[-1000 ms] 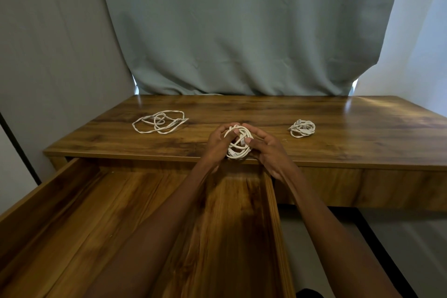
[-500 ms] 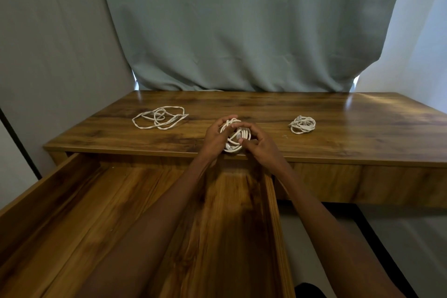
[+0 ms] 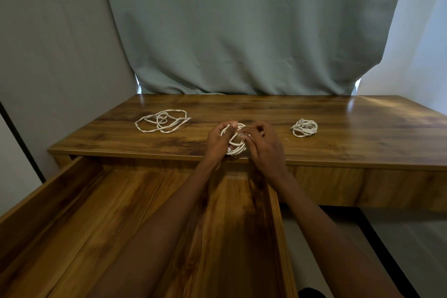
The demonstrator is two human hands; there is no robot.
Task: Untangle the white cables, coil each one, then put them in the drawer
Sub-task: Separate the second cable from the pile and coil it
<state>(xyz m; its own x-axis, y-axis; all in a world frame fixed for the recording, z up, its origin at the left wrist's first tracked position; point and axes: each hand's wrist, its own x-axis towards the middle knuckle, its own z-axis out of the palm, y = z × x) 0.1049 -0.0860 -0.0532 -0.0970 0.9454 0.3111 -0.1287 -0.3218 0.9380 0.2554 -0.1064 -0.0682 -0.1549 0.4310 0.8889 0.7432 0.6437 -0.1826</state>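
Note:
A coiled white cable [image 3: 235,144] is held upright at the desk's front edge between both hands. My left hand [image 3: 217,140] grips its left side, thumb over the top loop. My right hand [image 3: 262,146] pinches a strand at the coil's upper right with curled fingers. A loose, uncoiled white cable [image 3: 162,121] lies on the desk to the left. A tight coil of white cable [image 3: 304,127] lies to the right. The open wooden drawer [image 3: 72,213] extends toward me under my forearms, with nothing in the part that shows.
The wooden desk [image 3: 362,133] stands against a grey-green curtain [image 3: 242,31]. A grey wall is at the left. Floor shows to the right of the drawer, below the desk's front panel.
The view has tilted up a little. My hands have stayed at the desk's front edge, and my right fingers have shifted on the coil, now pinching a strand near its top.

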